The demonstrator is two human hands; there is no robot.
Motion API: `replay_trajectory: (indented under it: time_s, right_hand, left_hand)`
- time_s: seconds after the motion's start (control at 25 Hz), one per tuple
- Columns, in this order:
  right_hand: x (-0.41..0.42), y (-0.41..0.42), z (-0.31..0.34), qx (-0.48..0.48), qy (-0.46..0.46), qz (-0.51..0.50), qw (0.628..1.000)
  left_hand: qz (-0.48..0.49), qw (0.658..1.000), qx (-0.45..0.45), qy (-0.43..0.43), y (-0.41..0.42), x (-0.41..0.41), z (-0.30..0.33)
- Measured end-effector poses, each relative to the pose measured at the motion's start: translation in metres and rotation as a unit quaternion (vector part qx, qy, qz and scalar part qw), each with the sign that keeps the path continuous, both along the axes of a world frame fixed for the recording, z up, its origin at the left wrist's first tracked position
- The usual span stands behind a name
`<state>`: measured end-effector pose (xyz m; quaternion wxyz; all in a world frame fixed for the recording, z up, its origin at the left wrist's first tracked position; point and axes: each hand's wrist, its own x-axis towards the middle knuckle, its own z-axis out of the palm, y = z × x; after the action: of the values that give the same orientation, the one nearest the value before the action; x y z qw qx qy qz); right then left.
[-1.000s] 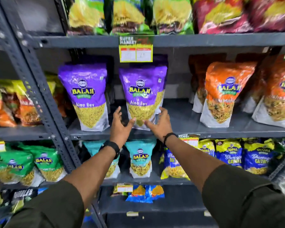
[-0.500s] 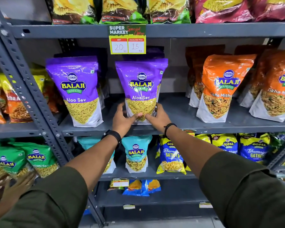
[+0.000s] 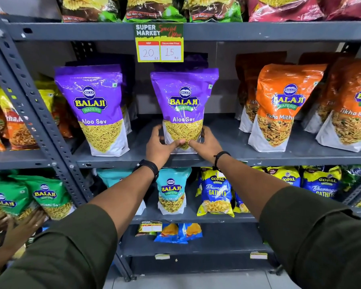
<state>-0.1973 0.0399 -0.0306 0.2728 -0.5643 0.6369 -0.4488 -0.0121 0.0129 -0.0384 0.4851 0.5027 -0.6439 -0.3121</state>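
A purple Aloo Sev pouch (image 3: 183, 101) stands upright on the grey middle shelf (image 3: 227, 157), with more purple pouches behind it. My left hand (image 3: 159, 146) grips its lower left side, thumb across the front. My right hand (image 3: 206, 142) grips its lower right side, thumb on the front too. A second purple Aloo Sev pouch (image 3: 96, 107) stands to the left, untouched.
Orange Tikha Mitha pouches (image 3: 279, 105) fill the shelf's right side. A yellow price tag (image 3: 159, 42) hangs from the shelf above. Teal pouch (image 3: 171, 190) and blue Gathiya packs (image 3: 216, 192) sit on the lower shelf. Another person's hands (image 3: 19, 228) touch green packs at the lower left.
Both my hands moved from open and reaching at the shelf edge to closing round the base of the centre purple pouch. The camera came closer.
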Motion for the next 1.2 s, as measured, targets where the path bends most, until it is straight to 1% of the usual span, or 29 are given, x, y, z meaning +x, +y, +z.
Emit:
replay_trajectory:
  time_s: [0.12,0.16,0.2,0.28,0.36,0.4,0.48,0.56,0.64,0.8,0.92,1.0,1.12,1.2]
  right_hand:
    - [0.001,0.003,0.0,0.016,-0.006,0.004,1.0]
    - [0.005,0.008,-0.002,0.021,-0.01,-0.007,1.0]
    - [0.011,0.015,-0.006,0.011,0.003,-0.038,0.999]
    - [0.026,0.03,-0.021,-0.062,0.069,-0.127,0.988]
    - [0.039,0.043,-0.047,-0.135,0.131,-0.176,0.966]
    - [0.043,0.048,-0.062,-0.151,0.143,-0.179,0.962]
    - [0.047,0.054,-0.09,-0.153,0.158,-0.171,0.961]
    - [0.051,0.059,-0.115,-0.146,0.165,-0.155,0.963]
    - [0.055,0.064,-0.136,-0.123,0.134,-0.128,0.975]
    - [0.061,0.062,-0.183,-0.025,0.072,-0.081,0.994]
    - [0.063,0.055,-0.218,0.085,0.017,-0.042,0.995]
    - [0.063,0.047,-0.236,0.144,0.011,-0.011,0.989]
    - [0.066,0.028,-0.263,0.177,0.027,-0.012,0.984]
    - [0.067,0.017,-0.275,0.181,0.019,-0.02,0.983]
  left_hand:
    - [-0.004,1.0,0.0,-0.007,-0.002,0.003,0.002]
    - [-0.003,1.0,-0.007,-0.01,0.0,0.005,0.0]
    - [0.007,1.0,-0.021,-0.014,0.006,0.006,-0.006]
    - [0.044,0.996,-0.076,-0.021,0.022,0.011,-0.027]
    - [0.052,0.988,-0.141,-0.031,0.041,0.017,-0.052]
    - [0.046,0.984,-0.163,-0.047,0.048,0.02,-0.063]
    - [0.039,0.976,-0.197,-0.081,0.053,0.027,-0.078]
    - [0.039,0.971,-0.204,-0.118,0.06,0.033,-0.097]
    - [0.023,0.976,-0.17,-0.133,0.069,0.041,-0.125]
    - [-0.011,0.996,-0.017,-0.084,0.076,0.063,-0.18]
    - [-0.027,0.992,0.102,-0.063,0.069,0.07,-0.209]
    - [-0.04,0.984,0.161,-0.057,0.058,0.072,-0.229]
    - [-0.07,0.975,0.201,-0.062,0.03,0.075,-0.27]
    - [-0.088,0.97,0.218,-0.067,0.018,0.077,-0.292]
